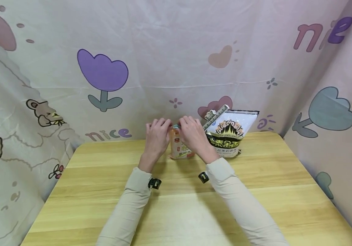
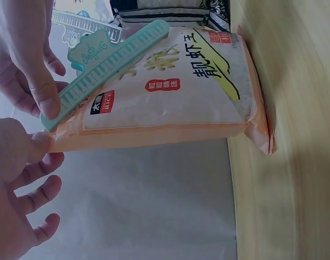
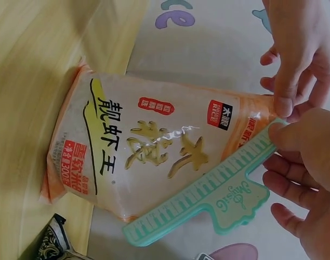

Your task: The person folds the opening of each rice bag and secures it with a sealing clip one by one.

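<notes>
An orange-and-white rice bag stands upright on the table near the back wall. My left hand pinches its top corner, best seen in the right wrist view. My right hand holds one end of a teal bag clip with piano keys printed along it, thumb pressed on that end. The clip slants across the bag's upper part, its far end lower than the held end. Between the clip's held end and the bag's top edge, fingers hide how the clip sits.
A larger white-and-black rice bag stands close on the right. A black-and-white piano-key clip slants across its upper left. Behind both bags hangs a printed curtain. The wooden table stretches toward me.
</notes>
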Demonstrator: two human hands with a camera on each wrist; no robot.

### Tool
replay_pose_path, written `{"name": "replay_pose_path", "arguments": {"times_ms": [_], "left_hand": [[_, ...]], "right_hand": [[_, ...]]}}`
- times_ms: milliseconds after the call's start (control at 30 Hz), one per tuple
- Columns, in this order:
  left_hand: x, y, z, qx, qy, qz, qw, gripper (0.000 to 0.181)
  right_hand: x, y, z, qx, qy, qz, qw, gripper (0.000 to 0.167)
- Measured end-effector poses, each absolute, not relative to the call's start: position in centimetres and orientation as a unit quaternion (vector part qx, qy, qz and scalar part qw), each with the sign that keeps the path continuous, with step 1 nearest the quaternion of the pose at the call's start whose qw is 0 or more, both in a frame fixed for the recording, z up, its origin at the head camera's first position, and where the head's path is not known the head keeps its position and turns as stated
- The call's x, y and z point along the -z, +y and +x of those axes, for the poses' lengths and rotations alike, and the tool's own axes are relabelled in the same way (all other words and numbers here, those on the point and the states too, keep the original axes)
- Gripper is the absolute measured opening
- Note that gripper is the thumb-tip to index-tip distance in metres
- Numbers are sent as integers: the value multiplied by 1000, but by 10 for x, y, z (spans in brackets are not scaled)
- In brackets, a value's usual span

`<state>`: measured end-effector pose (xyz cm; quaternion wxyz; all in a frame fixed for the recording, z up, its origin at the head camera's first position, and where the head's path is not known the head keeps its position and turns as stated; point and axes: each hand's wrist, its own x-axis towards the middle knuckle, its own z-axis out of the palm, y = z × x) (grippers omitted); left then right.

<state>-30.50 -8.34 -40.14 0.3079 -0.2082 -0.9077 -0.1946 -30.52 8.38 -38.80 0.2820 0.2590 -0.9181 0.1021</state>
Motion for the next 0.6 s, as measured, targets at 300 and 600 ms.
{"name": "replay_pose_path", "arguments": {"times_ms": [300,600], "left_hand": [[403,-93,-303,207,-910,-219,286,16],[402,-119,-295,206,-923,-224,236,38]], "right_hand": [[389,92,-298,-152,-915,269,260,27],[387,121,-275,-233,-902,276,237,39]]}}
